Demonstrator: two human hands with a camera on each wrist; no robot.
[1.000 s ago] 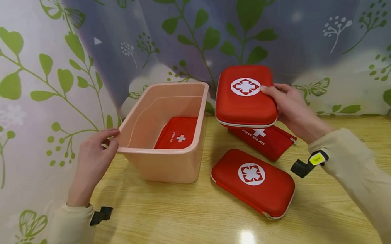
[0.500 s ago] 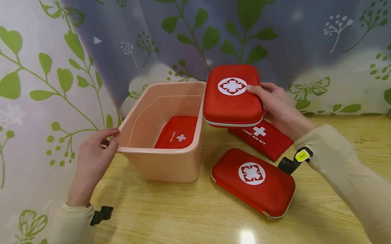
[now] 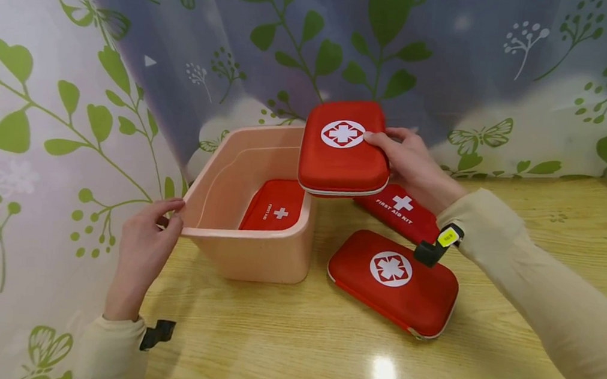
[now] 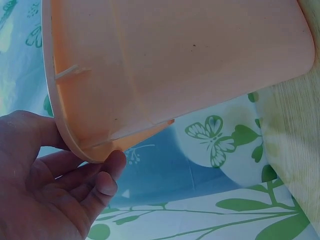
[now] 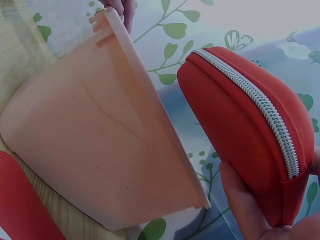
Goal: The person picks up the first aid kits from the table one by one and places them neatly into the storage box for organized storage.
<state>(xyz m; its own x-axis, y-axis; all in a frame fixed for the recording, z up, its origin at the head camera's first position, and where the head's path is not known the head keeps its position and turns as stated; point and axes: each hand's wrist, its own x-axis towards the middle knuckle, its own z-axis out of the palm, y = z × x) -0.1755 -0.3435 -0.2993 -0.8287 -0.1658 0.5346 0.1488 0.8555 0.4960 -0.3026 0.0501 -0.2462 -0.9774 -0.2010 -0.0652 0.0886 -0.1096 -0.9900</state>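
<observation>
My right hand [image 3: 416, 163] grips a red zippered first aid case [image 3: 340, 171] by its right side, thumb on top near the white cross emblem. The case is raised and overlaps the right rim of the peach plastic bin [image 3: 270, 259] in the head view. In the right wrist view the held case [image 5: 235, 110] shows its white zipper, and fingers curl under it. My left hand [image 3: 147, 242] pinches the bin's near left corner; the left wrist view has thumb and fingers about the rim [image 4: 75, 145]. Inside the bin lies a flat red first aid pouch [image 3: 275, 205].
A second red hard case [image 3: 380, 304] lies on the wooden table [image 3: 268, 343] right of the bin. Behind it is a red first aid kit pouch [image 3: 393, 212], partly hidden by the held case and right arm. A patterned curtain [image 3: 456, 58] stands behind and at left.
My right hand has moved left with the held case, from above the pouch on the table to over the bin's right rim. The left hand keeps its place on the bin.
</observation>
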